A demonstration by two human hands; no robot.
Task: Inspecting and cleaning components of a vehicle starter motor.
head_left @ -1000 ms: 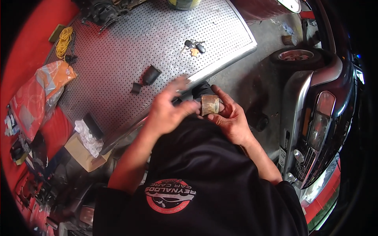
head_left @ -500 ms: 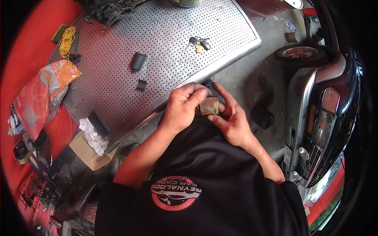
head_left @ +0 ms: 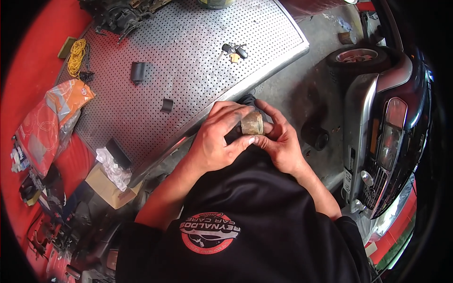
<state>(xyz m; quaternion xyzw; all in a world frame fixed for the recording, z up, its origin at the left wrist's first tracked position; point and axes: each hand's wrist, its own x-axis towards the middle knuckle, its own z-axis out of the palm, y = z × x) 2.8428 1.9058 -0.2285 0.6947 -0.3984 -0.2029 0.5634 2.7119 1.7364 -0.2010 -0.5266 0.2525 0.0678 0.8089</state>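
Observation:
A short, worn metal sleeve [head_left: 252, 123], brownish and tan with a rounded side, is held in front of my body near the edge of the metal table. My left hand [head_left: 221, 134] curls round its left side, thumb along the lower edge. Gripping it from the right is my right hand [head_left: 282, 144], with its thumb below, a fingertip at the sleeve's end and the index finger raised past it. On the perforated table [head_left: 188, 61] lie a dark cylinder [head_left: 138, 73] and a small curved dark piece [head_left: 166, 105].
Keys [head_left: 234, 52] lie on the table towards the far right, and a greasy mechanical assembly [head_left: 125, 16] sits at the far left. Yellow cord [head_left: 77, 57], a plastic bag [head_left: 56, 111] and a cardboard box [head_left: 111, 188] are at left. A dark vehicle [head_left: 387, 141] stands at right.
My left hand has closed further round the sleeve, its thumb now beneath, and the sleeve has turned to show a rounder, lighter side. The dark cylinder on the table has shifted left.

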